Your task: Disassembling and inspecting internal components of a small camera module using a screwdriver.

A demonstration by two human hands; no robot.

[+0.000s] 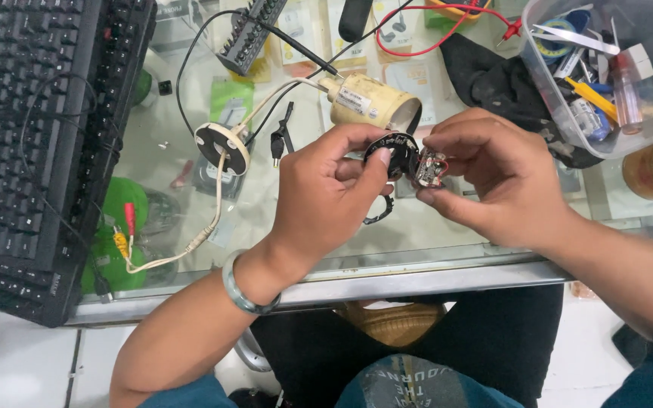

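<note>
Left hand (323, 193) pinches a round black circuit board (388, 148); right hand (485, 177) pinches a small camera module (431, 168) touching it, above the glass tabletop (175, 162).

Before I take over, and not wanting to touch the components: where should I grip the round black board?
Probably by its rim, from the left, as the left hand pinches the round black board now. The right hand holds the small square board beside it.

One head cam, worn on my head, looking steeply down and close at my left hand (326, 193) and right hand (485, 177) mid-frame. Glass counter (190, 151) fills the upper frame, my lap bottom centre.
</note>
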